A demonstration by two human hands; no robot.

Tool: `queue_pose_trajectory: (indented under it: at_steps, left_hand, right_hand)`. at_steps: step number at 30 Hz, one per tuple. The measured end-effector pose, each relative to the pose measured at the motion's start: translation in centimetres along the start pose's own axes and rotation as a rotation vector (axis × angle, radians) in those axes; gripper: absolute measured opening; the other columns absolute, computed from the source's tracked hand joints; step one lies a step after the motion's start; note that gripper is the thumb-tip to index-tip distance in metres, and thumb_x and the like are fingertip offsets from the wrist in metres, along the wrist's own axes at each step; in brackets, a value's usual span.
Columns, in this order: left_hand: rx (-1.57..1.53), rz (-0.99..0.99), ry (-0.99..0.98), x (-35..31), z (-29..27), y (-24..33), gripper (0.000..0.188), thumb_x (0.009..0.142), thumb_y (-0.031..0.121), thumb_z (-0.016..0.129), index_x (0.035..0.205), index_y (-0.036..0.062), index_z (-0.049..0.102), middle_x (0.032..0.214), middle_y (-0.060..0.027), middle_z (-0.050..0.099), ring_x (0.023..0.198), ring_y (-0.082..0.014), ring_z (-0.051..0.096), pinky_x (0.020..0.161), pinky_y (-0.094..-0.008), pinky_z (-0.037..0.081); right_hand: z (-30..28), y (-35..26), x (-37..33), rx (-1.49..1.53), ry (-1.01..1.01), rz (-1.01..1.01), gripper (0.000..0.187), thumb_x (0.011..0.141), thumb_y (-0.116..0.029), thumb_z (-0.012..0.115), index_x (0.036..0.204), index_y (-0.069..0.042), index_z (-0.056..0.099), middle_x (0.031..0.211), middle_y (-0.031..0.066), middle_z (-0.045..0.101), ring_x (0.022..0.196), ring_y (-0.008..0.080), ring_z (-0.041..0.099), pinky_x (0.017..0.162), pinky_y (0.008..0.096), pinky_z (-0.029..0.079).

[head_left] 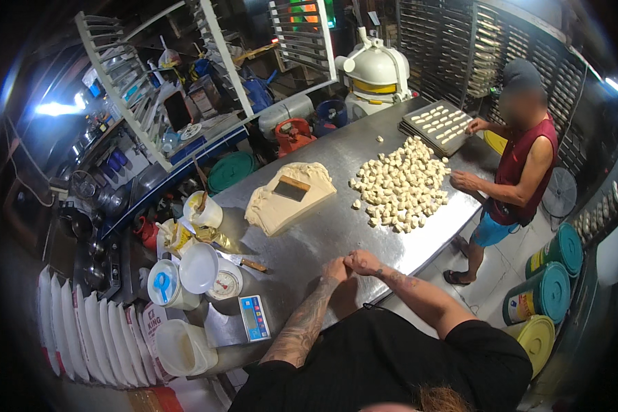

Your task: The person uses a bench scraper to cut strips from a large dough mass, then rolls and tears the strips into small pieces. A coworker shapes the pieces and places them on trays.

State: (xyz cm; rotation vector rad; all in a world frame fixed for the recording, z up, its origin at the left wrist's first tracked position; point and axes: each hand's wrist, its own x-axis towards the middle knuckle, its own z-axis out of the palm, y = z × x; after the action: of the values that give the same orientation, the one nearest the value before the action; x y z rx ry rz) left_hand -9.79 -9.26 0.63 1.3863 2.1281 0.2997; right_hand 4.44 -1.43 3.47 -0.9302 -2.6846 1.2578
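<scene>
My left hand [336, 269] and my right hand [363, 262] meet over the near edge of the steel table [302, 240], both with fingers curled closed. Whatever may be between them is too small or hidden to make out. Beyond them, to the right, lies a big heap of small cut dough pieces [402, 185]. A large slab of dough [281, 209] rests farther left, with a dough scraper [292, 187] lying flat on top. At the far right end, a co-worker in a red sleeveless shirt [534, 165] reaches toward a baking tray [441, 125] holding rows of shaped dough.
Left on the table are a digital scale [255, 318], a wooden-handled knife [253, 265], a dial scale [225, 284] and a white tub [202, 211]. Lidded buckets [553, 292] stand on the floor at right. A dough mixer [376, 65] is at the back.
</scene>
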Motion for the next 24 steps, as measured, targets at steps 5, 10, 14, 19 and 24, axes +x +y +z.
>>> queue_pose_trajectory:
  at_steps: [5,10,14,19,24]
  left_hand:
    - [-0.34,-0.232,-0.038,3.1,-1.1,-3.5,0.046,0.096,0.042,0.067,0.119,0.0017,0.069,0.125,-0.0245,0.069,0.118,-0.0426,0.064,0.099,-0.0482,0.052]
    - [-0.49,-0.104,-0.034,1.5,0.5,-2.7,0.058,0.094,0.028,0.073,0.138,-0.0043,0.054,0.129,-0.0196,0.068,0.114,-0.0284,0.068,0.096,-0.0399,0.052]
    - [-0.588,0.104,0.121,-2.0,1.2,-0.6,0.061,0.09,0.011,0.072,0.146,0.0021,0.049,0.123,-0.0175,0.071,0.112,-0.029,0.068,0.095,-0.0401,0.052]
    - [-0.472,-0.018,0.035,-3.1,0.0,0.9,0.055,0.09,0.012,0.066,0.144,0.0063,0.053,0.113,-0.0209,0.074,0.112,-0.0337,0.07,0.096,-0.0435,0.053]
    - [-0.136,-0.008,0.035,-1.1,1.3,2.3,0.04,0.095,0.033,0.064,0.119,0.0018,0.071,0.123,-0.0255,0.07,0.115,-0.0443,0.067,0.097,-0.0498,0.053]
  right_hand:
    - [-6.4,-0.5,1.4,-0.143,-0.029,-0.317,0.033,0.095,-0.034,0.058,0.108,-0.008,0.075,0.128,0.0162,0.061,0.122,0.039,0.056,0.095,0.0467,0.051]
    - [-13.4,-0.9,5.7,-0.78,0.731,-0.291,0.021,0.09,-0.019,0.066,0.107,-0.012,0.077,0.138,0.0118,0.06,0.148,0.037,0.036,0.114,0.0567,0.035]
    - [-7.2,0.7,2.7,-0.417,0.196,-0.176,0.032,0.086,-0.038,0.07,0.107,-0.015,0.077,0.126,0.0128,0.069,0.125,0.0344,0.062,0.1,0.0527,0.05]
    - [1.3,2.4,-1.1,-0.246,0.151,-0.049,0.045,0.093,-0.051,0.061,0.097,-0.008,0.074,0.099,0.0217,0.074,0.094,0.0439,0.07,0.083,0.0521,0.056]
    - [0.7,2.4,0.6,-0.051,0.263,0.164,0.05,0.098,-0.05,0.053,0.096,-0.004,0.072,0.098,0.024,0.074,0.099,0.0431,0.071,0.086,0.0527,0.055]
